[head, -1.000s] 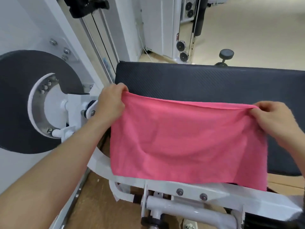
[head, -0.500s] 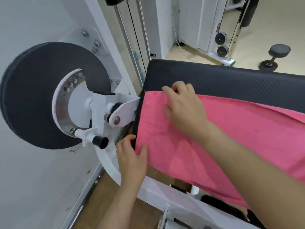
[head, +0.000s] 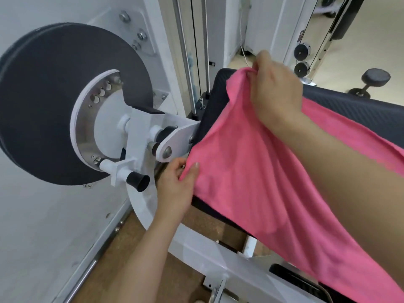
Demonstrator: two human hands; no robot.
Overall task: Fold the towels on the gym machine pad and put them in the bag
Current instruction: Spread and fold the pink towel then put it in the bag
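**Pink towel held by two corners at the pad's left end**

Holding the towel [head: 251,171] at the left end of the pad [head: 354,108], pink cloth spread along the black top and hanging well over the near edge. Pinching the near-left corner with the left hand [head: 175,189]: thumb flat on top of the cloth, fingers tucked beneath, just off the pad's near-left corner and lower than its top. Gripping the far-left corner with the right hand [head: 275,88]: fingers curled round a bunched fold, above the pad's far-left corner, holding the cloth clear of the surface there. Left edge of the cloth running between the two hands along the pad's left end, soft creases falling toward the near edge. Right forearm laid across the towel from the right, hiding part of the cloth. Bare black pad showing along the far edge to the right, and again in a dark strip at the left end, behind the held-up cloth.

Left of the pad: a big black disc [head: 54,101] on a white hub ringed with holes, and a black-tipped pin [head: 138,182] jutting out close to the left hand. Beyond the pad's far edge: thin cables, two small black pulleys [head: 302,60], a dumbbell [head: 375,80] on pale floor. Beneath the pad: white frame [head: 229,265] over brown floor.
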